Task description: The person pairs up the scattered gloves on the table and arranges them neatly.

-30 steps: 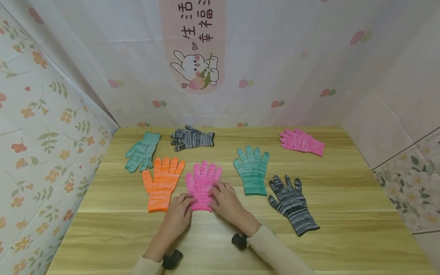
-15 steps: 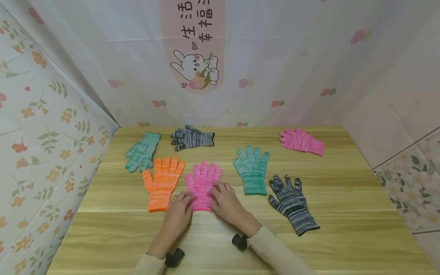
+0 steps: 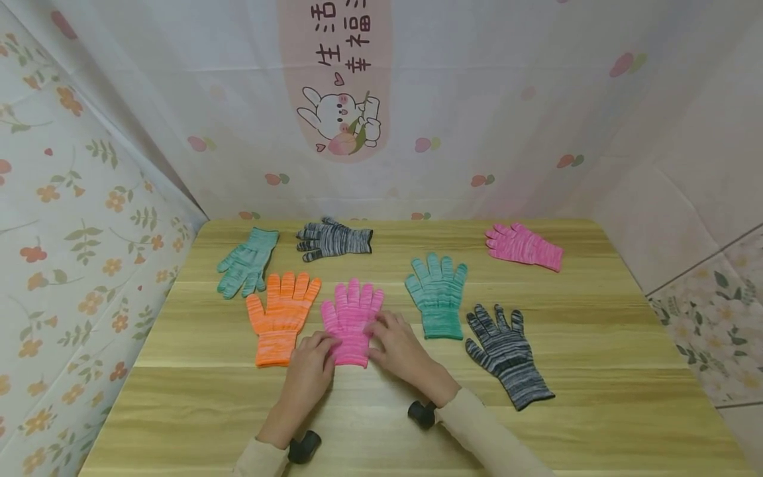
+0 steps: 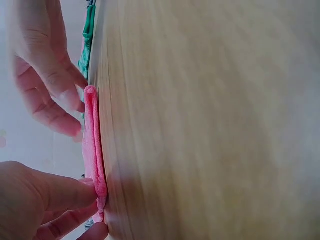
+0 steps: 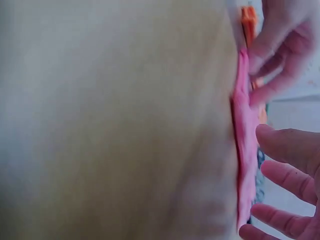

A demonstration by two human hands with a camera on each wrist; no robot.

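Observation:
A pink knitted glove (image 3: 352,324) lies flat in the middle of the table, fingers pointing away from me. My left hand (image 3: 308,371) pinches the left edge of its cuff; in the left wrist view, thumb and fingertips (image 4: 90,190) meet the pink fabric. On the other side, my right hand (image 3: 402,348) is beside the glove's right edge. Its fingers (image 5: 290,180) are spread and loosely bent, with nothing held, in the right wrist view. An orange glove (image 3: 280,321) lies just left of the pink one. To the right lies a green glove (image 3: 441,298).
A grey-black striped glove (image 3: 509,358) lies at the right. Along the back are another green glove (image 3: 247,265), a second striped glove (image 3: 334,240) and a second pink glove (image 3: 524,247). Printed cloth (image 3: 453,99) hangs behind the wooden table (image 3: 596,411).
My right hand has shifted slightly right, its fingers easing off the pink glove's edge. The left hand stays at the cuff. The gloves have not visibly moved.

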